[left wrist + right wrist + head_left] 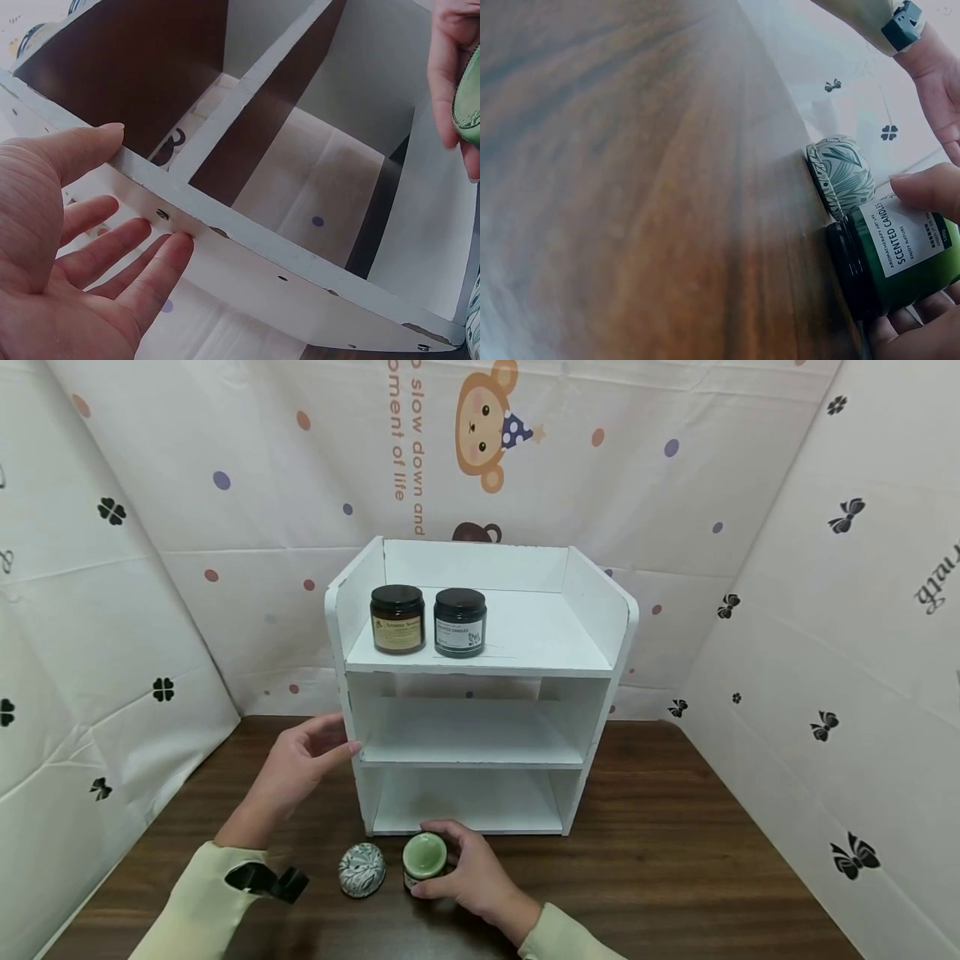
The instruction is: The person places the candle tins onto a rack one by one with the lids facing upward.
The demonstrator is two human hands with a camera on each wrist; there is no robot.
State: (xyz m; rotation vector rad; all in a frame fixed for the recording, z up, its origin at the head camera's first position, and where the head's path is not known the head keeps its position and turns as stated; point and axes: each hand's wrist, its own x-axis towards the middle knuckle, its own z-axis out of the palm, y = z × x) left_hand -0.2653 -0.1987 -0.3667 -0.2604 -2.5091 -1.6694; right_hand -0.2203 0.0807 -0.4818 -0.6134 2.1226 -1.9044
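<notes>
Green jar: It is seen upside down on the table [675, 827], or just above it, in front of the white shelf unit [618, 610]; its black lid [853, 270] faces down. If it were lifted by the glass with the lid loose, the lid could be left behind; how tightly it is closed cannot be told.
Right hand [476, 872]: The green jar [425, 856] is gripped between thumb and fingers. Smooth glass could slip if it were turned with too light a hold.
Patterned tin [362, 870]: It is set just beside the jar, held by neither hand. It could be knocked by a sideways swing, its domed side being upward.
Left hand [296, 768]: Nothing is gripped; loosely extended fingers are held at the unit's left side panel. By a hard push the unit could be shifted.
Amber jar [397, 620] and grey jar [460, 622]: Both are stood upright near the top shelf's front edge, where no lip is seen; they could be toppled by a jolt.
</notes>
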